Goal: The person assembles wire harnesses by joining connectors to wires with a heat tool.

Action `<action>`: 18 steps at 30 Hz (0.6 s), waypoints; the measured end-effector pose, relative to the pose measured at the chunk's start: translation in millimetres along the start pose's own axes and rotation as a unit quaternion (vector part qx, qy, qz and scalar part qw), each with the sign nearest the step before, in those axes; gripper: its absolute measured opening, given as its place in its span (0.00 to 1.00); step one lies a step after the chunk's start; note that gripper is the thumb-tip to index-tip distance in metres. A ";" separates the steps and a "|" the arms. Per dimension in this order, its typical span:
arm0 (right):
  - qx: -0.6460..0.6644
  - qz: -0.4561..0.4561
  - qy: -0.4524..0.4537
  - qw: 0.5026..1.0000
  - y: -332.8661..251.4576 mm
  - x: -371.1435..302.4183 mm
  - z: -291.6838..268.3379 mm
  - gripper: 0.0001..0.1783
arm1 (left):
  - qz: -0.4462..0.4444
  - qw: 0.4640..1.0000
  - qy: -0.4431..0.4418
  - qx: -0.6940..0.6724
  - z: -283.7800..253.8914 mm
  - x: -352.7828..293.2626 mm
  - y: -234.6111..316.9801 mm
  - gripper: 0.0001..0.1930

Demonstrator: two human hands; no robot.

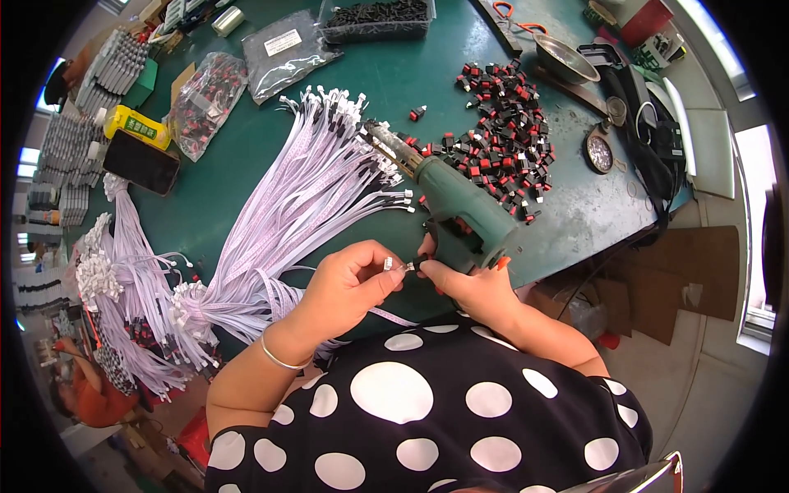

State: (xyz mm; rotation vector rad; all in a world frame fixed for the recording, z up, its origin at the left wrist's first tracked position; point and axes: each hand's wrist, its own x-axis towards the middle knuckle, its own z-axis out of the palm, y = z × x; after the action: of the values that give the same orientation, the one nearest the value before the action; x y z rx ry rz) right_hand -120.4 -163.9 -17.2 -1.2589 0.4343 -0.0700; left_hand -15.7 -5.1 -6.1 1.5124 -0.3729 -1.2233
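My left hand [355, 283] is closed in a pinch on a short wire lead with a small white plug [388, 264]. Close against it, my right hand [475, 289] pinches a small black piece [417, 263] at the lead's other end. Over my right hand lies a green heat gun [470, 205], its metal nozzle pointing to the far left. The gun hides part of that hand, so I cannot tell whether the fingers also touch its handle. Left of the gun spreads a large bundle of white flat cables [283, 189] with white plugs and black ends.
A heap of small black-and-red switches [514, 123] lies beyond the gun. Further back are a tub of black parts [378, 20], a grey bag [288, 53] and a metal bowl [567, 57]. A phone [141, 160] leans by a yellow bottle [136, 125]. More cable bundles [99, 275] hang at left.
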 end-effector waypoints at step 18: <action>0.002 0.007 0.008 1.000 1.4 1.8 -3.0 0.10 | 0.127 0.984 0.013 0.126 7.9 10.7 -0.8 0.03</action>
State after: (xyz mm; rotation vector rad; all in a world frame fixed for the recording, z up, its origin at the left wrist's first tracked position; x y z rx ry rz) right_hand -120.1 -166.8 -19.8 -1.2509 0.4574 -0.0693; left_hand -18.1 -17.3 -10.9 1.6340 -0.7026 -0.9804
